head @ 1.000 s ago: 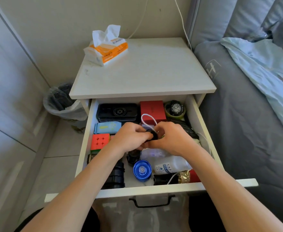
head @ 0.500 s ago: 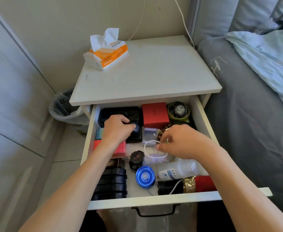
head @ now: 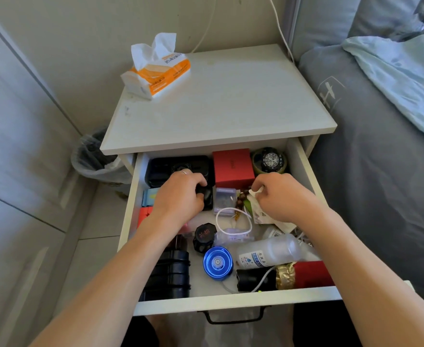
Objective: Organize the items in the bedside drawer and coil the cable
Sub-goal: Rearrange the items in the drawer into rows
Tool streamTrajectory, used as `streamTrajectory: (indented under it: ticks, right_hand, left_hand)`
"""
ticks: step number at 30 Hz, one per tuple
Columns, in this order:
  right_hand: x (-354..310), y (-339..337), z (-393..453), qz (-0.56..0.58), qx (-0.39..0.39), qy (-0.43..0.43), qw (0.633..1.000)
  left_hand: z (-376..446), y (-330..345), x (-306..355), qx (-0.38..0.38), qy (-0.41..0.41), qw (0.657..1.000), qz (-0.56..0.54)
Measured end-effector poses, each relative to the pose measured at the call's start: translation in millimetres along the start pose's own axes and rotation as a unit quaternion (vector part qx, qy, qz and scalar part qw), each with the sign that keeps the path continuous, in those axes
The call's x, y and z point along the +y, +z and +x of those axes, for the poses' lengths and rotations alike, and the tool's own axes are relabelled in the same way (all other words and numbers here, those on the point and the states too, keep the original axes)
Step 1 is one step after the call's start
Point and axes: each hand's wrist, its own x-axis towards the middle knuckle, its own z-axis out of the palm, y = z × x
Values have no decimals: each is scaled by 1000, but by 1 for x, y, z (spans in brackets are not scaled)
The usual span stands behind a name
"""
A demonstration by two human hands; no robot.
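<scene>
The drawer (head: pixel 303 166) of the bedside cabinet stands pulled out toward the person, its long axis running left to right. Both hands work inside it.

The left hand (head: pixel 180 194) sits at the rear left of the drawer, fingers curled around a small black object (head: pixel 207 194) that lies just in front of a black case (head: pixel 165 166). A ring shows on one finger.

The right hand (head: pixel 284 196) sits at the rear right, thumb and fingers pinching a crumpled white wrapper (head: pixel 256 205) beside a string of brown beads (head: pixel 242 197).

The white cable (head: pixel 233 221) lies on the drawer floor between the two hands, untouched, formed into one loose loop. The loop's long axis runs roughly left to right, and its ends rest on a clear packet nearer the person.

A red box (head: pixel 232 167) and a wristwatch (head: pixel 271 160) occupy the rear. A blue round cap (head: pixel 218 262), a clear bottle (head: pixel 268 250) lying on its side with its long axis left to right, and a black ribbed case (head: pixel 168 274) occupy the front.

A tissue pack (head: pixel 157 70) rests on the tabletop (head: pixel 231 103).
</scene>
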Motion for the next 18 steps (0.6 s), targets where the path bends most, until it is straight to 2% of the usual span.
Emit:
streamTrajectory:
  ticks: [3,7,11,14,18]
  right_hand:
    - [9,-1,1,9,37,5,999]
    - [5,5,3,8,73,-50,996]
    - [-11,15,14,-119,19,-133,984]
    - [-19,21,22,-228,-21,-126,965]
    - [-19,18,23,-200,0,-103,974]
  left_hand:
    - [2,4,0,-39,67,992,95]
    - [1,11,-1,-37,58,992,102]
    - [0,9,2,6,64,996,68]
    - [-2,8,3,28,73,996,48]
    - [0,11,-3,-18,77,994,77]
